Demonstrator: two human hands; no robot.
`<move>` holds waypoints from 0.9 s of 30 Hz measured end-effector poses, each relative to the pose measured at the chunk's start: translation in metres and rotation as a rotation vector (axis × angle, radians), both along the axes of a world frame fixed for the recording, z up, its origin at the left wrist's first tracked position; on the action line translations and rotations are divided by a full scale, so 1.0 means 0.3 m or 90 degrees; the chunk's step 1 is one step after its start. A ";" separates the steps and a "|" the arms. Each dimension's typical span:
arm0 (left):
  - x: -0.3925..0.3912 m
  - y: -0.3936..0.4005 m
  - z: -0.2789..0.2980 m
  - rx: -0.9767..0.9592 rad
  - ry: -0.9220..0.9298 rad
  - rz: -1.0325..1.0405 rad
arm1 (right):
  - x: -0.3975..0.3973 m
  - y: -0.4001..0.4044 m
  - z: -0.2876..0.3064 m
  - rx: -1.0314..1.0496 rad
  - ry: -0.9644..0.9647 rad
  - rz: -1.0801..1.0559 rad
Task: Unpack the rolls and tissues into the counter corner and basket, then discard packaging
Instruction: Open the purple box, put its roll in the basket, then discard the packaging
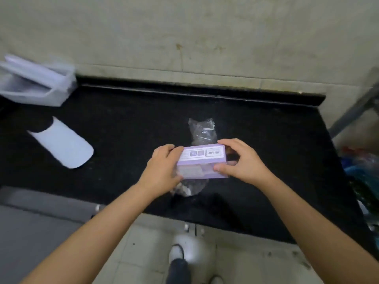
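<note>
A small purple tissue box (202,160) is held just above the middle of the black counter (256,150). My left hand (164,171) grips its left end and my right hand (240,160) grips its right end. Clear plastic wrapping (202,130) lies crumpled behind and under the box. A white paper roll (63,144) lies on its side at the left. A white basket (34,87) stands in the far left corner with white items inside.
A stained wall runs behind the counter. Coloured plastic bags (359,167) sit past the counter's right edge. Tiled floor and my shoe (180,253) show below the front edge. A grey surface (30,222) adjoins the counter at lower left.
</note>
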State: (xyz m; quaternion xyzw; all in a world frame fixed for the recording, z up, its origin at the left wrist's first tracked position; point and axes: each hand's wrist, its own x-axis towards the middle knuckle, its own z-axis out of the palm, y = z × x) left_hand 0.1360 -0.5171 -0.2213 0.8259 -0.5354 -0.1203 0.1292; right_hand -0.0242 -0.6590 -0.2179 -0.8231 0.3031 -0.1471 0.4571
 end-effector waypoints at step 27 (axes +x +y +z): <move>1.038 1.416 -0.051 -0.026 0.247 0.317 | 1.335 1.067 0.031 0.095 0.166 0.521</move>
